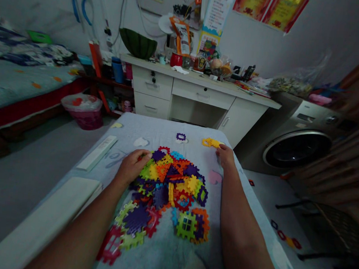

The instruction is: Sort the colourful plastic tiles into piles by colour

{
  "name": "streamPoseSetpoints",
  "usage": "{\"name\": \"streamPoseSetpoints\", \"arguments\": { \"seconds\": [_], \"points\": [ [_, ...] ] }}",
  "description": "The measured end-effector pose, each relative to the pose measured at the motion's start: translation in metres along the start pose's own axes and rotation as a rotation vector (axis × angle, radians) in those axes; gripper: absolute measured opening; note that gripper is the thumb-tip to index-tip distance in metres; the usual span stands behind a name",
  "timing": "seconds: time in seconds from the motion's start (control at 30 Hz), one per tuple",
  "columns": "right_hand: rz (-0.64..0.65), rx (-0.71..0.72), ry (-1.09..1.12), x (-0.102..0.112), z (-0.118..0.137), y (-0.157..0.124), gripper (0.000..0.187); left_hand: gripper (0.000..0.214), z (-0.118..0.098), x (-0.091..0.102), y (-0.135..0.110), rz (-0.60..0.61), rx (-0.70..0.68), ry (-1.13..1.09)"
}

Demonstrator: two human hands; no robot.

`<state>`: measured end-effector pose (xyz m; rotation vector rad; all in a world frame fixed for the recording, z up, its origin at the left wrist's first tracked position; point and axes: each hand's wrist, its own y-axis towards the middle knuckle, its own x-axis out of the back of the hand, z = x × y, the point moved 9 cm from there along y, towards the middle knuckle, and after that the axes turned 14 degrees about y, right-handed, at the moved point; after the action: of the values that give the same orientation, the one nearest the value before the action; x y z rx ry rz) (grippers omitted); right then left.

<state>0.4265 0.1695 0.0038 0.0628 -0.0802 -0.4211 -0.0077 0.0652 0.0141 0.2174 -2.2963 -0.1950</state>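
Through my remote feed the light is dim — pale walls with red-and-yellow posters, a grey floor below. Against the back wall I see a white drawer unit, its top crowded with jars and other clutter. A silver washing machine stands just right of it, near a brown curtain. On the left I make out a bed — and beside it, a pink bin.

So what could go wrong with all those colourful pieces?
The yellow pieces at the right hand are near the table's edge, so they might get knocked off; some other pieces lie on the floor. The heap looks loosely stacked, so a bump from the left hand beside it could make bits slide.
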Motion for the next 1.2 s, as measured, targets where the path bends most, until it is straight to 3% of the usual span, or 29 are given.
{"name": "streamPoseSetpoints", "arguments": {
  "seconds": [0.1,0.13,0.2,0.33,0.43,0.53,0.87,1.03,1.2],
  "points": [
    [-0.036,0.039,-0.055,0.004,0.016,-0.006,0.035,0.048,0.002,-0.001,0.001,-0.004,-0.009,-0.003],
    [0.027,0.05,-0.063,-0.002,0.023,-0.009,0.033,0.048,0.002,-0.002,0.001,-0.005,-0.01,-0.003],
    [0.262,0.042,-0.079,-0.025,0.037,-0.02,0.027,0.047,0.003,-0.002,0.001,-0.003,-0.013,0.0],
    [0.874,-0.096,-0.2,-0.078,0.049,-0.067,0.025,0.046,0.003,-0.002,0.001,0.0,-0.02,0.007],
    [1.093,-0.176,-0.333,-0.098,0.049,-0.095,0.025,0.046,0.002,-0.002,0.001,0.0,-0.027,0.013],
    [1.131,-0.187,-0.417,-0.109,0.047,-0.105,0.023,0.045,0.002,-0.001,0.001,-0.006,-0.024,0.019],
    [1.207,-0.183,-0.401,-0.126,0.038,-0.114,0.02,0.04,0.0,0.001,0.003,-0.067,-0.072,0.033],
    [1.229,-0.172,-0.293,-0.124,0.045,-0.114,0.02,0.037,0.001,-0.002,0.004,-0.06,-0.058,0.066],
    [1.126,-0.109,-0.137,-0.112,0.062,-0.102,0.018,0.034,-0.002,-0.002,0.002,-0.031,-0.044,0.118]
  ]
}}
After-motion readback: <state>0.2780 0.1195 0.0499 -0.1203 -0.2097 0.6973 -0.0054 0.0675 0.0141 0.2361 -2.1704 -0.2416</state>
